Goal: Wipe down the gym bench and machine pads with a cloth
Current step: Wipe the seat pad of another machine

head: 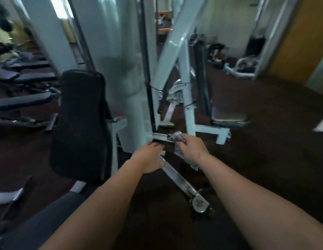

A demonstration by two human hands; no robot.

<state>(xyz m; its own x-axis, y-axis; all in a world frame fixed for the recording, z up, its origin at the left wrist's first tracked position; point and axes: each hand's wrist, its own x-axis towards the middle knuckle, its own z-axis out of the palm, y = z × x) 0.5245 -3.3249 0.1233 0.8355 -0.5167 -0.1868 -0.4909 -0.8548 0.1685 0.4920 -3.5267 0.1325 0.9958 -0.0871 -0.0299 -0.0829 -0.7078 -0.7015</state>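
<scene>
The right hand (190, 147) reaches forward and grips a bunched grey cloth (175, 137), fingers curled round it; one end of the cloth sticks out toward a low rail (159, 135) of the white frame (172, 56), the other end hangs below the wrist. The left hand (150, 157) is just beside it, fingers straight and holding nothing, stretched over the top of a slanted metal bar (178, 179); blur hides whether it touches the bar. A black back pad (81, 123) stands upright to the left of both hands, apart from the cloth. A dark seat (49, 221) lies below it. Dark benches (25, 100) line the far left on the brown floor (265, 150).
</scene>
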